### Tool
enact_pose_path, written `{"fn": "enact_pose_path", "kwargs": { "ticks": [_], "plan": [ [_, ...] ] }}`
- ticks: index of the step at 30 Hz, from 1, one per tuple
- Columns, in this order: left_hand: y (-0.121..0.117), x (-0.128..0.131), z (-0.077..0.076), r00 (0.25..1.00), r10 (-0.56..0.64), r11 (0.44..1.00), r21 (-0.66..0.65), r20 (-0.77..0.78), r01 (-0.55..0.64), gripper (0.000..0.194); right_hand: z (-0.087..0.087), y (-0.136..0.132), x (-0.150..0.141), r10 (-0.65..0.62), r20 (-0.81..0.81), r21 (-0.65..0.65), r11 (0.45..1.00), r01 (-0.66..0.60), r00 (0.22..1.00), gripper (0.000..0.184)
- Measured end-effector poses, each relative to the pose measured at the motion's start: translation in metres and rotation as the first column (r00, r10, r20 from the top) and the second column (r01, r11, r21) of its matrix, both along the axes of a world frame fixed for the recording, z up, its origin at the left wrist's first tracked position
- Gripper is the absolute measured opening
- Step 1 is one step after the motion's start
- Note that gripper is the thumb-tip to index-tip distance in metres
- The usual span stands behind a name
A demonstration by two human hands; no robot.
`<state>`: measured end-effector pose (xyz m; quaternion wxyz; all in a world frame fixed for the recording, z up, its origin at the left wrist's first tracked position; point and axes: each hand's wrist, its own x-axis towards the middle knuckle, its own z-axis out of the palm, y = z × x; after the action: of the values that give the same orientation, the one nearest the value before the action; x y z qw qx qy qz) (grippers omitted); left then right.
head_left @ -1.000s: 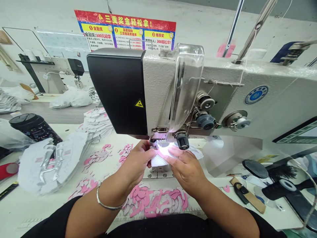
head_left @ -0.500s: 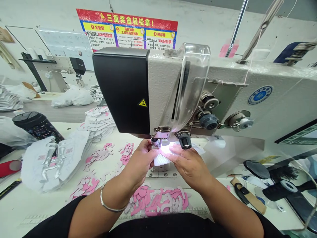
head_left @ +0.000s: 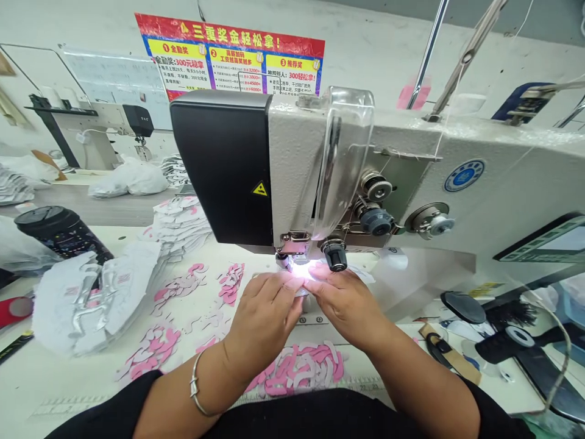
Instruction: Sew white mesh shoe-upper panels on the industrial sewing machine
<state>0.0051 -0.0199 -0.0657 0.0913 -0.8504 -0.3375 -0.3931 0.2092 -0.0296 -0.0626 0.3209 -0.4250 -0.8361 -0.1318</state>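
The white piece lies at the needle end of the sewing machine, lit by a bright lamp glow and mostly hidden by the fingers; a small edge shows between the two hands. The left hand comes in from the lower left, back upward, its fingers bent and close together, with their tips pressed on the piece near the presser foot. The right hand slants in from the lower right, thumb and index finger reaching toward the left fingertips and laid flat on the piece. Both sets of fingers are nearly closed on the material; how its underside is gripped cannot be told. The wrists are raised a little above the table, and both forearms angle inward, a silver bracelet on the left one. Pink and white cut scraps are heaped between the forearms. Farther left lie a stack of white pieces and a dark tumbler; to the right sits a black spool.
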Motion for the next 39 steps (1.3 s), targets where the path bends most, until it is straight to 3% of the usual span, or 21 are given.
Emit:
{"fn": "enact_pose_path", "kwargs": {
  "ticks": [4,7,10,13,16,24,33,39],
  "plan": [
    [0.004,0.001,0.001,0.999,0.019,0.999,0.031,-0.046,-0.017,0.026,0.028,0.0,0.013,0.042,0.0,-0.226,0.973,-0.041,0.999,0.023],
    [0.004,0.002,0.001,0.997,0.05,0.997,0.054,-0.057,-0.047,0.024,0.039,0.011,0.025,0.007,0.001,-0.308,0.951,-0.006,1.0,0.034],
    [0.002,0.002,0.001,0.995,0.076,0.995,0.073,-0.068,-0.071,0.022,0.034,0.025,0.031,0.081,0.026,-0.382,0.922,-0.065,0.996,0.053],
    [0.001,0.001,0.001,0.995,0.074,0.994,0.082,-0.072,-0.068,0.022,0.024,0.029,0.031,0.138,-0.019,-0.442,0.887,-0.132,0.99,0.055],
    [0.002,0.0,0.001,0.995,0.055,0.995,0.093,-0.078,-0.048,0.024,0.018,0.027,0.029,0.114,-0.081,-0.488,0.862,-0.14,0.99,0.054],
    [0.004,-0.002,0.003,0.998,0.018,0.996,0.09,-0.058,-0.013,0.029,0.01,0.026,0.03,0.054,-0.128,-0.455,0.884,-0.107,0.99,0.052],
    [0.009,-0.006,0.0,0.998,0.017,0.995,0.103,-0.058,-0.011,0.034,0.001,0.021,0.025,0.033,-0.294,-0.506,0.843,-0.184,0.955,0.052],
    [0.014,-0.012,0.001,0.998,0.015,0.996,0.086,-0.062,-0.01,0.033,-0.002,0.009,0.016,-0.051,-0.267,-0.469,0.879,-0.084,0.962,0.054]
  ]
}}
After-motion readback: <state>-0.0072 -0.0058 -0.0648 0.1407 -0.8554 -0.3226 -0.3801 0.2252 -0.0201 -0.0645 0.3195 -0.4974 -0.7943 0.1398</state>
